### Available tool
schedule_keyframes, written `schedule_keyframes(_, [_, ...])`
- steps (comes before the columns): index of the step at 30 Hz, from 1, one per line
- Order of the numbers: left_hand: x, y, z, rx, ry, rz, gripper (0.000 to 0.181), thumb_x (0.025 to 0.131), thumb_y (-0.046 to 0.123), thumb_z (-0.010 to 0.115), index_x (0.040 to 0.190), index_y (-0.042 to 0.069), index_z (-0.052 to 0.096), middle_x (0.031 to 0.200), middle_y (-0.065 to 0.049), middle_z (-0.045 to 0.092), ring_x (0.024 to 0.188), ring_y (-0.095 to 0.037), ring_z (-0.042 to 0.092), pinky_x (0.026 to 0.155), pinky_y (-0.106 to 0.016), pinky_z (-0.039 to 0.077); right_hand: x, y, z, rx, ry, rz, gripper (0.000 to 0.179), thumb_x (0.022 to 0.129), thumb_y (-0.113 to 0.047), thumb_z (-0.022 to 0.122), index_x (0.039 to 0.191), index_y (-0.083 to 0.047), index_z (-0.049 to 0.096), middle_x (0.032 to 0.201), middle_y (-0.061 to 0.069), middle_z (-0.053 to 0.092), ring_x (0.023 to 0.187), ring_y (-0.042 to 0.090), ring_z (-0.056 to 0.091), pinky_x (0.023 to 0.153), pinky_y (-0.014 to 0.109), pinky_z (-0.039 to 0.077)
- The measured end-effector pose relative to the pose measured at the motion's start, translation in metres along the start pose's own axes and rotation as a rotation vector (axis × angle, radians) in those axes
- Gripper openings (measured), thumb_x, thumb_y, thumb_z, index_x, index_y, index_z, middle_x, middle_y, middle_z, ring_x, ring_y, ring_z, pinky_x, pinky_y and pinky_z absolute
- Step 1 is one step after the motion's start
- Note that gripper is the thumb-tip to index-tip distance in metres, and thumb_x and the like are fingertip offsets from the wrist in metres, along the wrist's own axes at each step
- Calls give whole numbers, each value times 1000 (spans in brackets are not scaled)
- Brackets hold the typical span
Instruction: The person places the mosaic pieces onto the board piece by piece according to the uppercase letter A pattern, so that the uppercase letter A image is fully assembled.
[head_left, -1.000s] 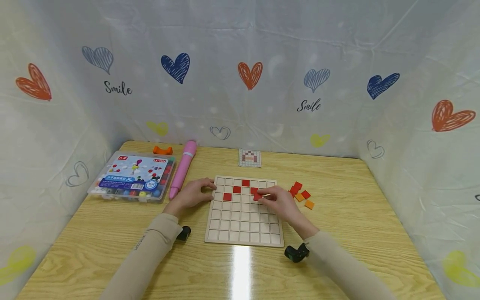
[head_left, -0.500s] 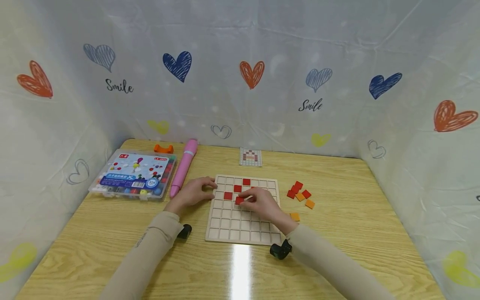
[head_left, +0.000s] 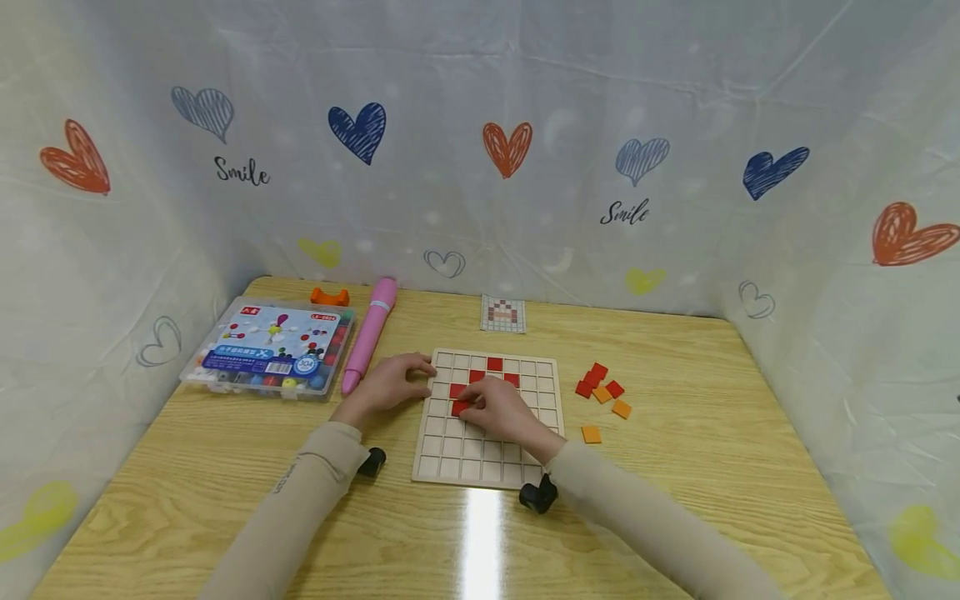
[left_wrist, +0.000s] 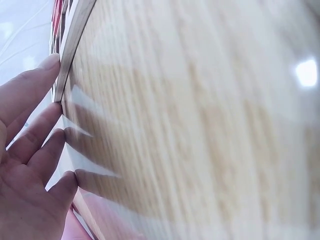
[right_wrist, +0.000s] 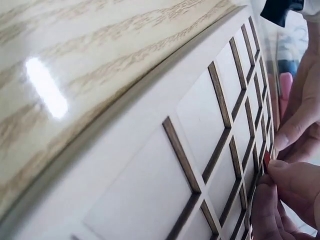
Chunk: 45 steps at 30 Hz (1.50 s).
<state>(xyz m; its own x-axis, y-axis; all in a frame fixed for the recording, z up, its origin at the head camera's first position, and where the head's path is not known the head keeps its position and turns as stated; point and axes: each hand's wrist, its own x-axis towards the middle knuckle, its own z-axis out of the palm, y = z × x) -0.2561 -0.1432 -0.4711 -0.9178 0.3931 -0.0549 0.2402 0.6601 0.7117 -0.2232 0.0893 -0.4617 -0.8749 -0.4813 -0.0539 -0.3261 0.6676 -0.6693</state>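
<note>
My right hand is over a square wooden grid board, pinching a small red tile between thumb and fingertips. That tile is at a cell on the board's left side, just below another red tile; the right wrist view shows its red edge at the fingertips. Several red tiles sit in upper cells, some partly behind my fingers. My left hand rests at the board's left edge, its thumb against the rim and the other fingers loosely spread on the table, as the left wrist view shows.
Loose red tiles and orange tiles lie right of the board. Behind it is a card with a coloured grid pattern. A pink pen-shaped object, a clear-lidded box and an orange piece stand left.
My right hand has carried the red tile leftward across the board, from the right side to the left. A lone orange tile beside the board has come into view. The left hand has stayed put.
</note>
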Motion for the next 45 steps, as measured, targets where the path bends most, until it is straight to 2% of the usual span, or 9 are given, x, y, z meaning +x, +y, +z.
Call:
schedule_keyframes(11, [1, 0, 0, -5, -1, 8, 29, 91, 9, 72, 119, 4, 71, 147, -18, 54, 145, -40, 38, 121, -55, 30, 3, -3, 4, -51, 14, -54, 20, 88, -8, 73, 107, -3, 76, 105, 8, 72, 91, 18, 64, 79, 27, 55])
schedule_keyframes(18, [0, 1, 0, -9, -4, -11, 30, 91, 9, 72, 120, 5, 71, 148, -17, 53, 145, -39, 38, 121, -55, 30, 3, -4, 7, -83, 41, -78, 19, 87, -6, 74, 105, -2, 76, 101, 9, 70, 88, 18, 60, 76, 27, 53])
schedule_keyframes(34, [1, 0, 1, -6, 2, 6, 30, 91, 9, 73, 120, 5, 71, 147, -18, 54, 145, -40, 38, 121, -55, 30, 3, -3, 9, -126, 45, -64, 18, 88, -6, 72, 105, -3, 76, 99, 7, 69, 83, 13, 56, 71, 22, 49])
schedule_keyframes(45, [1, -1, 1, -7, -4, -5, 30, 91, 11, 73, 120, 5, 70, 148, -16, 53, 146, -39, 37, 122, -54, 29, 3, -2, 12, -103, 59, -51, 18, 89, -7, 71, 106, -4, 76, 100, 7, 68, 83, 14, 57, 73, 24, 50])
